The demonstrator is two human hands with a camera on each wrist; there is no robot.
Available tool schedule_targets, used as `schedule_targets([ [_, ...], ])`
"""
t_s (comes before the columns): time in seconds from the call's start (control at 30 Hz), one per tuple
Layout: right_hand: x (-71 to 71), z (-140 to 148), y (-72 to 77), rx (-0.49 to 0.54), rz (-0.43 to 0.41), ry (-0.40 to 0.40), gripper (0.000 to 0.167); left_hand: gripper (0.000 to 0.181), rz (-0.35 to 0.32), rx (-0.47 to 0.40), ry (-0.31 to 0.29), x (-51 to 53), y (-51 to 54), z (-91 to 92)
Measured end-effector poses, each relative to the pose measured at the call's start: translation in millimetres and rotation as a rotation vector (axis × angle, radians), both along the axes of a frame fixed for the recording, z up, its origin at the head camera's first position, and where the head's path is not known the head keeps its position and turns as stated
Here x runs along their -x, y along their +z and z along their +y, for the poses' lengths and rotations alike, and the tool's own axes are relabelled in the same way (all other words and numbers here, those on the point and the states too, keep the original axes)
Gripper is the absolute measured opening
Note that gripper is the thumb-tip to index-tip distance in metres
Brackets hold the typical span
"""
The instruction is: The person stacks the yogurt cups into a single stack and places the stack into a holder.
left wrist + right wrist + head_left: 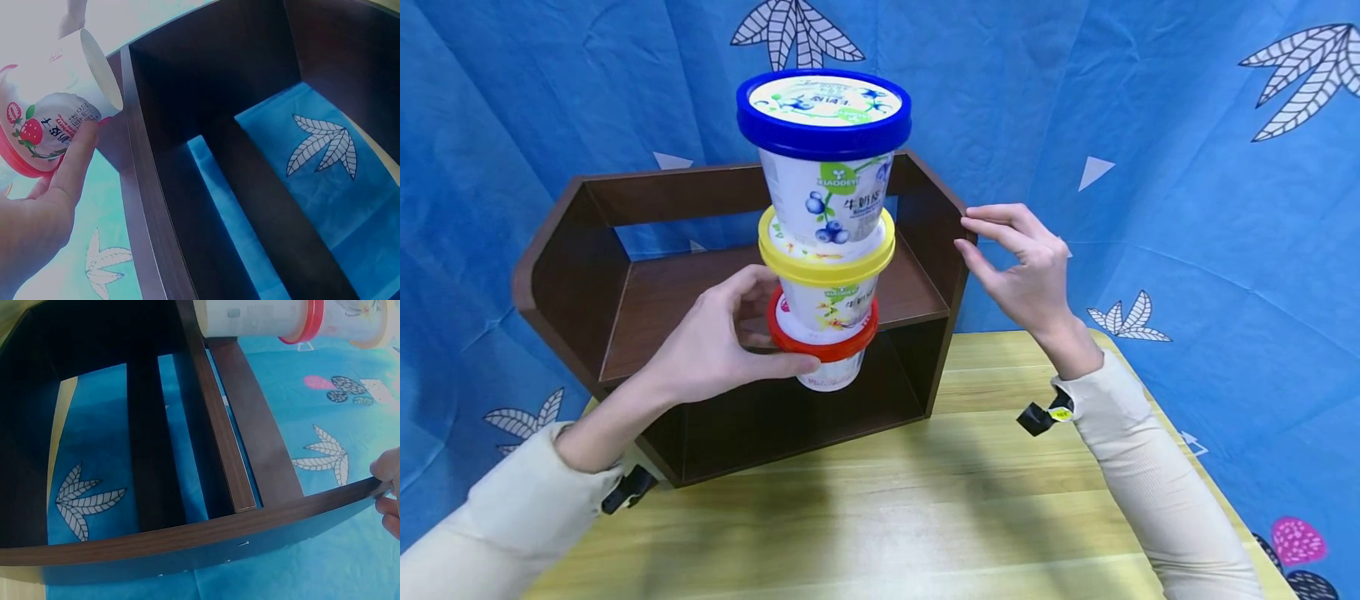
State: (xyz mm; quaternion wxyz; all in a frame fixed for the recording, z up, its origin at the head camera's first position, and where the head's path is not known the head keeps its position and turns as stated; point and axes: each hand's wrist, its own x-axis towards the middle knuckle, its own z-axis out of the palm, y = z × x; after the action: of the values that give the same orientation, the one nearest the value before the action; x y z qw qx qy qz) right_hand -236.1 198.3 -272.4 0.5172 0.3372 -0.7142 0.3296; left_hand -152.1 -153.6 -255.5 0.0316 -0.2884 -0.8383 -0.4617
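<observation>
Three white lidded tubs stand stacked in front of the shelf in the head view. A blue-lidded tub (827,200) with blueberries is on top, a yellow-lidded tub (827,308) in the middle, and a red-lidded tub (831,377) at the bottom. My left hand (715,342) grips the red-lidded tub, its thumb across the front; the left wrist view shows strawberries printed on this tub's side. My right hand (1026,267) pinches the front edge of the right side panel of the brown wooden shelf (936,250), with thumb and fingers on opposite faces.
The two-level shelf stands on a light wooden table (880,517), with an open slot in its back. A blue cloth (1015,100) with white leaf prints hangs behind and at the sides. Black wrist straps (1036,419) hang by the sleeves.
</observation>
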Motion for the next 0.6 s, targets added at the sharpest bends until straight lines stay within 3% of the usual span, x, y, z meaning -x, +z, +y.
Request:
schedule_targets([
  [0.37, -2.1, -1, 2.4, 0.011, -0.015, 0.003, 0.026, 0.076, 0.011, 0.016, 0.052, 18.6, 11.3, 0.7],
  [0.6, 0.2, 0, 0.8, -0.001, -0.004, -0.001, 0.028, 0.075, 0.019, 0.029, 0.092, 29.8, 11.2, -0.2],
])
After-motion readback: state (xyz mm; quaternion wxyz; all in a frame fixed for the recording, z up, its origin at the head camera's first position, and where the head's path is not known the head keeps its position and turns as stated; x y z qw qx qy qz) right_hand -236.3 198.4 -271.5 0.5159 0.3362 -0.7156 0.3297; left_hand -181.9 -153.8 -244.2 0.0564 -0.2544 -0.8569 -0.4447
